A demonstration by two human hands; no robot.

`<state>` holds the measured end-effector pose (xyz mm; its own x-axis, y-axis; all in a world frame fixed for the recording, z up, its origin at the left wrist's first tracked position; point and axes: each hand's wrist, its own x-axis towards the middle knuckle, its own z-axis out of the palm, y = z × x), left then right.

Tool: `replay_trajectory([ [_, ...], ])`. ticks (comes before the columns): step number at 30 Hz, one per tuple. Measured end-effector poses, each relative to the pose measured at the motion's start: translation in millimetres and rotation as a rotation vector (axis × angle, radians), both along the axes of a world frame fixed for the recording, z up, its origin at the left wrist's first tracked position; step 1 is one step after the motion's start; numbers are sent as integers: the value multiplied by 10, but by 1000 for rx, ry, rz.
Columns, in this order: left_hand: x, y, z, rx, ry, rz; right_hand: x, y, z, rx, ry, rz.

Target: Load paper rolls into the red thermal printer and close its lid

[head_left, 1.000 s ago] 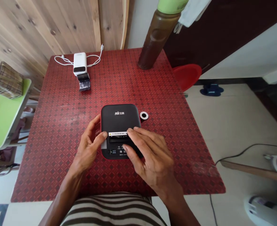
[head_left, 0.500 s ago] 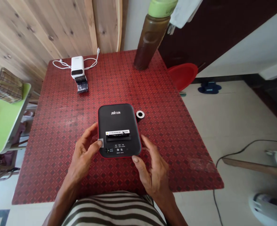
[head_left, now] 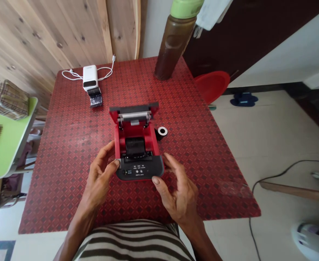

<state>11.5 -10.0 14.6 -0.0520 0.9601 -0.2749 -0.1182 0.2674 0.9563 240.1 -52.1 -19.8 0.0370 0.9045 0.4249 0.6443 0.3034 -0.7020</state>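
Observation:
A black-and-red printer (head_left: 139,169) rests on the table in front of me with its lid (head_left: 134,110) raised at the back. Inside its red bay lies a black roll (head_left: 135,146). My left hand (head_left: 99,177) grips the left side, its thumb pressing on the grey corner piece of the panel and its fingers along the side. At the right front corner, my right hand (head_left: 179,188) holds the printer between thumb and fingers; some fingertips are hidden. Just right of the printer stands a small black roll with a white core ring (head_left: 162,131).
On the red patterned table (head_left: 75,145), a white device (head_left: 90,77) with a white cable sits back left. A tall bottle with a green lid (head_left: 172,47) stands back right. Beyond the right edge are a red basin (head_left: 213,87) and slippers (head_left: 243,99) on the floor.
The printer's lid has sprung up from closed to raised, uncovering the red bay and the black roll. Both hands keep their places on the printer.

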Motion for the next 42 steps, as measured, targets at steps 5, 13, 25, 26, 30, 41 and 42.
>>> replay_trajectory([
  [5,-28,-16,-32,15,-4,-15,138,147,248,17,-37,37],
  [13,-99,-19,-239,145,-21,-40,-107,966,726,-1,-420,394],
  [25,-132,-3,-315,175,87,-26,-614,1384,986,-454,-905,567],
  [26,-133,1,-307,175,95,-28,-601,1383,980,-442,-906,558],
  [30,-133,15,-285,182,138,-30,-577,1293,979,-355,-909,469],
  [41,-152,4,-326,143,171,-22,348,678,838,-53,3,12],
  [42,-151,3,-336,140,179,-19,434,643,729,-104,106,-43],
])
